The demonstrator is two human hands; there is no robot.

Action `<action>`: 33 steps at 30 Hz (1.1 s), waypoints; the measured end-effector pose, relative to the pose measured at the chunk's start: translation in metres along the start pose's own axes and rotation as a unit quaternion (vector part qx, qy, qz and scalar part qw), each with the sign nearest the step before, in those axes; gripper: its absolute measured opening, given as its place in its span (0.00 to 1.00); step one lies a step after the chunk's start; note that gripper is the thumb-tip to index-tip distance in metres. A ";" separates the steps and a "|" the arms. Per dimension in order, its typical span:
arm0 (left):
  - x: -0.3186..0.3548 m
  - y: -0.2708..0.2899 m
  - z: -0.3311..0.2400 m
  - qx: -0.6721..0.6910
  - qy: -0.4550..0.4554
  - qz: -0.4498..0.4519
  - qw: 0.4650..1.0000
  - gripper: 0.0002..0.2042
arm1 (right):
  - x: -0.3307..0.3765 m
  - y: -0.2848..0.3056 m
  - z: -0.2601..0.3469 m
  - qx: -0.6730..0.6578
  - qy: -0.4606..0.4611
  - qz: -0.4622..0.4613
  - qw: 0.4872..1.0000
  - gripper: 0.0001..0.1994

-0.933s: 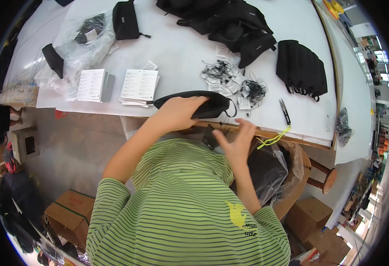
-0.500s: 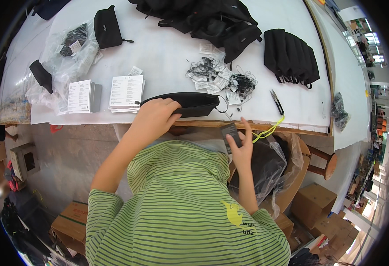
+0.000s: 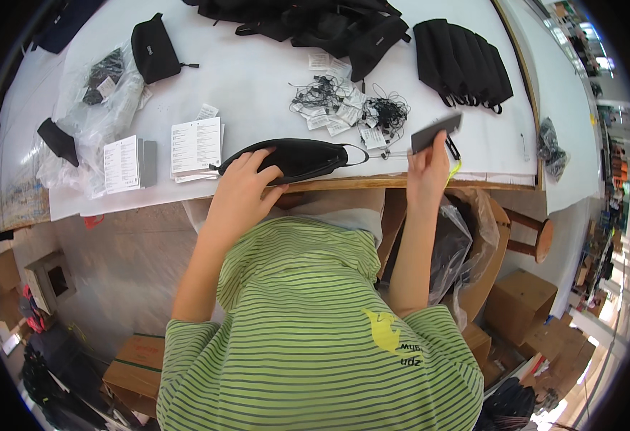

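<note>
A black zip pouch (image 3: 308,159) lies at the table's near edge with its mouth gaping. My left hand (image 3: 247,188) grips its near left side, fingers over the rim and partly in the opening. At the pouch's right end is a thin strap loop (image 3: 359,154). Raised to the right of it, my right hand (image 3: 428,172) pinches a dark grey rectangular hang tag (image 3: 436,134) by its lower part. A thin cord seems to run from the loop toward this hand. Behind the tag, black thread snips (image 3: 453,147) with a yellow-green cord are partly hidden.
Beyond the pouch lie loose black strings (image 3: 385,112) and white labels (image 3: 336,115). Stacks of white printed cards (image 3: 196,146) stand left of it. Black pouches (image 3: 462,63) sit in a row at the far right, with a black heap (image 3: 308,29) at the back.
My right hand has moved up and to the right, over the table, lifting the hang tag from near the edge. My left hand stays on the pouch, whose mouth now gapes wider.
</note>
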State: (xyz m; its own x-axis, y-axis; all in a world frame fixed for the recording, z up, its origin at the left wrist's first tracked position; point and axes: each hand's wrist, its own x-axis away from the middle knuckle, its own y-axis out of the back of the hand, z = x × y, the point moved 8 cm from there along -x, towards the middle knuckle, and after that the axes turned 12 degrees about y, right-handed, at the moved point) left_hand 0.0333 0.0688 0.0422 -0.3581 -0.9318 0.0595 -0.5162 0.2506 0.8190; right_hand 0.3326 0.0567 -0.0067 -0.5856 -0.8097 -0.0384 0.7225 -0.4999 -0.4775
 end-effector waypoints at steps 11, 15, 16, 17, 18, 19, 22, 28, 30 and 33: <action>0.009 0.004 -0.006 0.001 -0.052 0.005 0.999 0.09 | -0.001 -0.067 -0.056 -0.016 -0.072 0.005 0.997 0.23; 0.009 0.003 -0.006 0.000 -0.067 0.010 0.998 0.09 | 0.019 -0.053 -0.082 0.046 -0.180 0.041 0.982 0.22; 0.009 0.003 -0.006 -0.001 -0.067 0.011 0.998 0.09 | 0.025 -0.054 -0.089 0.011 -0.212 0.031 0.977 0.22; 0.009 0.003 -0.007 -0.003 -0.071 0.011 0.997 0.09 | 0.031 -0.056 -0.095 -0.025 -0.243 0.021 0.970 0.21; 0.009 0.004 -0.007 -0.005 -0.076 0.013 0.997 0.09 | 0.037 -0.056 -0.095 0.018 -0.269 0.012 0.963 0.20; 0.009 0.003 -0.008 -0.007 -0.077 0.014 0.997 0.09 | 0.037 -0.055 -0.097 0.016 -0.269 0.010 0.963 0.20; 0.009 0.003 -0.008 -0.012 -0.084 0.018 0.996 0.09 | 0.040 -0.045 -0.108 0.044 -0.279 -0.001 0.959 0.18; 0.011 0.000 -0.008 -0.009 -0.074 0.023 0.997 0.09 | 0.060 -0.041 -0.107 -0.025 -0.380 -0.040 0.924 0.22; 0.012 0.000 -0.008 -0.012 -0.074 0.027 0.997 0.09 | 0.062 -0.053 -0.103 -0.071 -0.400 0.063 0.912 0.25; 0.014 -0.001 -0.008 -0.014 -0.073 0.031 0.997 0.09 | 0.064 -0.055 -0.092 -0.005 -0.391 0.046 0.919 0.25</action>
State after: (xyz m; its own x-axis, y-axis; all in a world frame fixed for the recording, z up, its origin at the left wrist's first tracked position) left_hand 0.0348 0.0532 0.0472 -0.4985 -0.8664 0.0289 -0.4690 0.2976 0.8316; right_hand 0.2214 0.0605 -0.0636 -0.0757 -0.8237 0.5619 0.7504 -0.4182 -0.5119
